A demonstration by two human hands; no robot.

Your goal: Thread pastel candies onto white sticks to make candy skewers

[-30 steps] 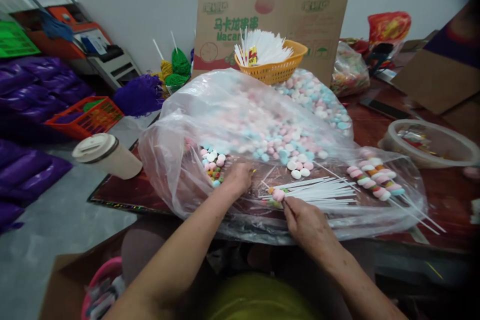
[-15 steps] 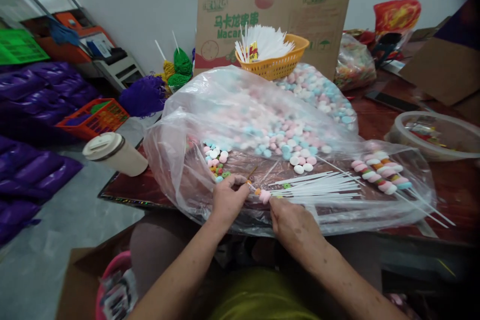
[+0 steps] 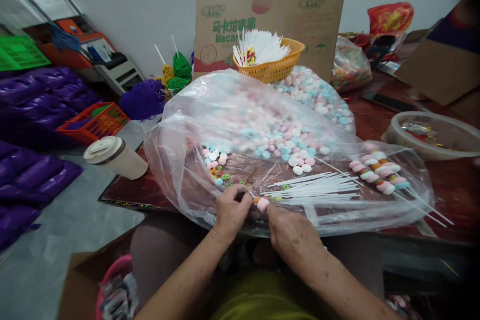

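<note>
My right hand (image 3: 294,232) is closed around the lower part of a stick, mostly hidden in the fist. A pink marshmallow (image 3: 263,205) and an orange candy piece (image 3: 256,200) are threaded on it, pointing left. At its tip, the thumb and fingers of my left hand (image 3: 233,210) are pinched together; whatever lies between them is hidden. Just beyond lie loose white sticks (image 3: 322,187) on a clear plastic bag (image 3: 165,160). Small coloured ring candies (image 3: 226,177) and loose marshmallows (image 3: 300,165) rest on the bag too.
Finished-looking marshmallow skewers (image 3: 378,175) lie at the right. Behind are a yellow basket (image 3: 277,70) of white sticks and a cardboard box (image 3: 240,5). A lidded cup (image 3: 116,157) stands left at the table edge, a plastic tub (image 3: 431,147) at the right.
My left hand came back from the ring candies to the stick's tip and now pinches there. My right hand moved left and slightly down with the stick.
</note>
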